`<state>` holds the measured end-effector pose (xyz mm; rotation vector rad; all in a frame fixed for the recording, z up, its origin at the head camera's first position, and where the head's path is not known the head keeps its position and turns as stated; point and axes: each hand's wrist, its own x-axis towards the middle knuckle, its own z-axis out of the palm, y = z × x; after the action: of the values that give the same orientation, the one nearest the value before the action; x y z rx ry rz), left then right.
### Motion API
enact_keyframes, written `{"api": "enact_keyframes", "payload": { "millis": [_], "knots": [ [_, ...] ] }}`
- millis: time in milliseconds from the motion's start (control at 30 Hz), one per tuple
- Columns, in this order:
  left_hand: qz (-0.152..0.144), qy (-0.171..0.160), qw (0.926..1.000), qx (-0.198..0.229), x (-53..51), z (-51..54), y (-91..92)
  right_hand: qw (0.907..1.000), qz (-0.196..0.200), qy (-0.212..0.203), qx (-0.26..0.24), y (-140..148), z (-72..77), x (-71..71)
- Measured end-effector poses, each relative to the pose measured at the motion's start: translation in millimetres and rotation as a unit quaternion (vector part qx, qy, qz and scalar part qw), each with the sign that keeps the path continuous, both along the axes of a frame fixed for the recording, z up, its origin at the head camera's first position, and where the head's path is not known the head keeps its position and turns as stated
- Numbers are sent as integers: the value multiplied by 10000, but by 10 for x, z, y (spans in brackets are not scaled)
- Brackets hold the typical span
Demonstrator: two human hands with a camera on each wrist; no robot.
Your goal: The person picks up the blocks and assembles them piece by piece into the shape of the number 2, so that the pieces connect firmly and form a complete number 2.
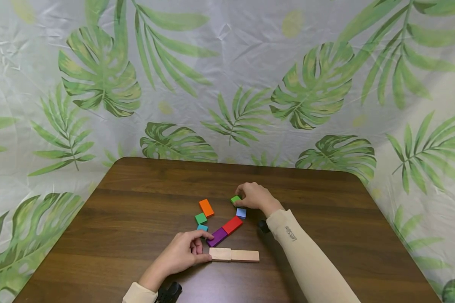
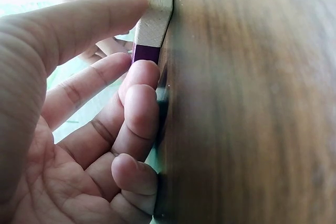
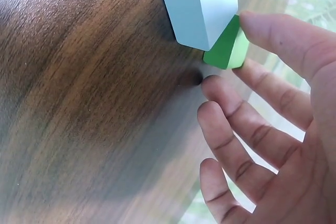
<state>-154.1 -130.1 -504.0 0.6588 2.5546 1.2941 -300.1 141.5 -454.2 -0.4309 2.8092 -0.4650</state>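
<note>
With thumb and index finger, my right hand pinches a light green block on the far side of a pale blue block. My left hand has its index fingertip on a purple block. Its thumb touches the left end of a plain wooden block, and the other fingers are loosely bent. A red block joins the purple one end to end in a slanting row. Another plain wooden block continues the pale row to the right.
Beyond the left hand lie a cyan block, a darker green block and an orange block. Everything rests on a brown wooden table. A leaf-patterned curtain hangs behind its far edge.
</note>
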Motion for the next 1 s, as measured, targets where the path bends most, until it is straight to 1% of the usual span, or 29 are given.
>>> {"api": "enact_keyframes", "payload": {
  "millis": [300, 733, 1000],
  "knots": [
    [-1, 1, 10000, 11, 1, 7, 4, 9999, 112, -29, -12, 14, 34, 22],
    [6, 62, 10000, -15, 2, 5, 4, 9996, 241, -51, -111, 39, 21, 18],
    [10, 24, 10000, -10, 1, 10, 5, 9995, 286, -2, -136, 65, 12, 29]
  ]
}}
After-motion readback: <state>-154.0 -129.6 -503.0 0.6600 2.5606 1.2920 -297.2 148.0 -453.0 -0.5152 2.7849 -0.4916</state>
